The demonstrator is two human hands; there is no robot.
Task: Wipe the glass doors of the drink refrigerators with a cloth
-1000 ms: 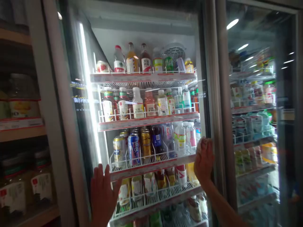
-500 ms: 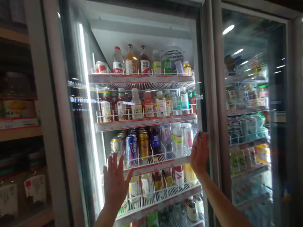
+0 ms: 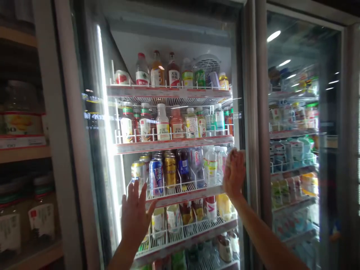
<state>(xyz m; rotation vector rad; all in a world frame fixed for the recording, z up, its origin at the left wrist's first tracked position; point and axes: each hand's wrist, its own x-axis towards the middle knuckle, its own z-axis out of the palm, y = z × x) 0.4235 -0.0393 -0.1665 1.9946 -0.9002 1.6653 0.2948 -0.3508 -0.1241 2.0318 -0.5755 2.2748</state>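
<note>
In front of me is the glass door [image 3: 95, 183] of a lit drinks fridge. My left hand [image 3: 136, 213] is up before it, fingers spread and nothing in them; whether the palm touches the pane I cannot tell. My right hand [image 3: 234, 176] presses a crumpled cloth [image 3: 241, 153] flat against the glass near the door's right edge. Only a bit of this cloth shows around the fingertips; the rest lies hidden under the hand. Behind the pane, near my left fingers, stands a blue can [image 3: 156, 177].
Wire shelves [image 3: 180, 144] inside hold bottles and cans in rows. A metal frame [image 3: 254, 150] parts this door from a second glass-fronted fridge [image 3: 294, 168] on the right. Wooden shelving with large jars [image 3: 21, 123] stands to the left.
My right hand has shifted slightly up and left across the glass with the cloth. My left hand stays nearly in place, and the view has moved a little.
</note>
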